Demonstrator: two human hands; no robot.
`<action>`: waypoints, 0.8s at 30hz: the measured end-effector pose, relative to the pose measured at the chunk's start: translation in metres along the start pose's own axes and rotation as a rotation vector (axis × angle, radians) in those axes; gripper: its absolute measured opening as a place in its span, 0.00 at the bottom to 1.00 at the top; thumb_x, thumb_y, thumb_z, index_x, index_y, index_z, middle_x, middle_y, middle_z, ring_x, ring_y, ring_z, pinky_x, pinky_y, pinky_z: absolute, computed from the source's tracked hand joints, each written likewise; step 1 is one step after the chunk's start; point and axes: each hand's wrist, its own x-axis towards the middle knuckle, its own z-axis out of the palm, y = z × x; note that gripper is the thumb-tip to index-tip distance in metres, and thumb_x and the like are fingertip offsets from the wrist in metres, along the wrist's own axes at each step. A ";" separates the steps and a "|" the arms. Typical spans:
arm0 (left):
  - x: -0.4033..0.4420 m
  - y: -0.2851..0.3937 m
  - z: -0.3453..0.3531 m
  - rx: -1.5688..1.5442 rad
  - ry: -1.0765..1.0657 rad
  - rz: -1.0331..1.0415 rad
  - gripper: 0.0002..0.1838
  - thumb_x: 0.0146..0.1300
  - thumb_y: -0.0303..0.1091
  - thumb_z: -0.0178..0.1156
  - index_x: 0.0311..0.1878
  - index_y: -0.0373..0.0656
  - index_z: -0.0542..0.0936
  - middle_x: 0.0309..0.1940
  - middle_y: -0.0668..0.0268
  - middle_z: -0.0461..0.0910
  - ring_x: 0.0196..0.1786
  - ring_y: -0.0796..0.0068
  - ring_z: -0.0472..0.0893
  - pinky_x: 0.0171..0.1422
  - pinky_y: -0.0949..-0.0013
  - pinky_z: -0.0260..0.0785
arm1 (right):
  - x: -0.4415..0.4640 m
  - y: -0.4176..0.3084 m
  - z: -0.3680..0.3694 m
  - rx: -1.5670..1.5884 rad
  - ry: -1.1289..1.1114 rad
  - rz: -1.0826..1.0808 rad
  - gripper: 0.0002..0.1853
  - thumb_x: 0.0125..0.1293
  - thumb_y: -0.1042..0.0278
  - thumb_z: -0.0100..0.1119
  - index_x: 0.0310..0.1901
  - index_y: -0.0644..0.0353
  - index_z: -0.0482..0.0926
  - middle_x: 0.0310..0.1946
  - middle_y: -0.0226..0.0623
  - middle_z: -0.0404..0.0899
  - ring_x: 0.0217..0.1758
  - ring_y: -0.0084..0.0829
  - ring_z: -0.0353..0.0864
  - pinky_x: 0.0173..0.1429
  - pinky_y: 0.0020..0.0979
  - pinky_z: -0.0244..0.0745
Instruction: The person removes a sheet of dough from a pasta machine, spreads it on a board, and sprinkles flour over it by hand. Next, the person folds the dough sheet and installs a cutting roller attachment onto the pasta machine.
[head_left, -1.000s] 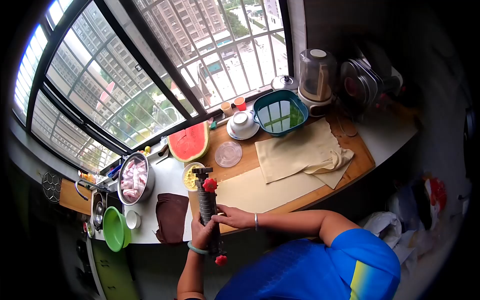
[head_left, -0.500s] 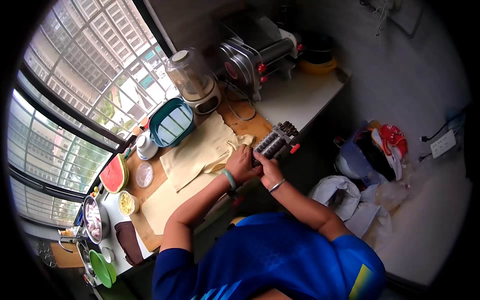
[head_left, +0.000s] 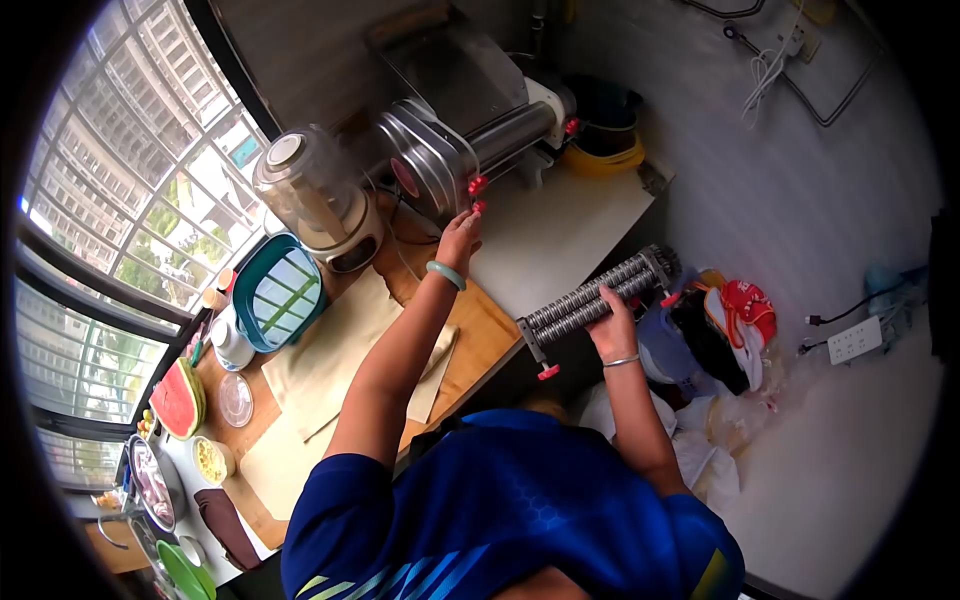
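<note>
My right hand (head_left: 614, 330) grips a metal noodle-cutter attachment (head_left: 570, 305) from below. It has two ribbed rollers, gears at the far end and red knobs, and is held in the air past the counter's edge. My left hand (head_left: 461, 238) is stretched out to the noodle machine (head_left: 425, 165), its fingers closed at a small red knob (head_left: 479, 207) low on the machine's front. Pale yellow sheets of what looks like rolled dough (head_left: 325, 365) lie folded on the wooden board (head_left: 482, 335), partly hidden by my left forearm.
Behind the board stand a blender (head_left: 322, 205) and a teal basin (head_left: 270, 300). Toward the left are a cut watermelon (head_left: 180, 400), a tub of yellow pieces (head_left: 212, 460) and a metal bowl (head_left: 155, 485). Bags (head_left: 700, 440) and a power strip (head_left: 855, 340) are to the right.
My left hand has left the cutter attachment and moved up to the machine's red knob. My right hand alone now carries the cutter, farther right and turned lengthwise. The view has shifted right.
</note>
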 end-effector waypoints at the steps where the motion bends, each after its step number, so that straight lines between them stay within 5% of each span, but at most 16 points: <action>1: 0.003 0.002 0.004 -0.020 0.016 -0.024 0.23 0.57 0.41 0.55 0.55 0.44 0.67 0.36 0.72 0.72 0.41 0.77 0.70 0.50 0.69 0.61 | 0.010 -0.005 0.000 -0.005 0.025 0.003 0.09 0.55 0.71 0.56 0.38 0.57 0.72 0.34 0.31 0.73 0.40 0.30 0.73 0.47 0.36 0.71; 5: 0.017 -0.002 0.014 -0.189 0.068 -0.025 0.13 0.57 0.42 0.56 0.43 0.49 0.73 0.38 0.72 0.73 0.42 0.76 0.72 0.50 0.69 0.61 | 0.056 -0.018 -0.001 -0.039 0.004 0.061 0.11 0.54 0.73 0.56 0.40 0.57 0.71 0.34 0.29 0.72 0.38 0.29 0.73 0.44 0.36 0.72; 15: 0.030 -0.022 0.009 -0.353 0.206 0.002 0.16 0.55 0.46 0.57 0.41 0.46 0.75 0.38 0.69 0.76 0.40 0.72 0.74 0.45 0.68 0.65 | 0.173 -0.045 0.015 -0.171 -0.258 0.409 0.08 0.54 0.73 0.56 0.37 0.58 0.72 0.32 0.29 0.73 0.38 0.27 0.73 0.46 0.33 0.71; 24: 0.019 -0.004 0.008 0.158 0.214 0.023 0.17 0.62 0.47 0.50 0.43 0.42 0.75 0.38 0.66 0.77 0.42 0.74 0.76 0.47 0.68 0.66 | 0.238 -0.007 0.025 -0.096 -0.316 0.528 0.11 0.54 0.71 0.58 0.40 0.60 0.71 0.35 0.33 0.72 0.41 0.32 0.73 0.48 0.37 0.71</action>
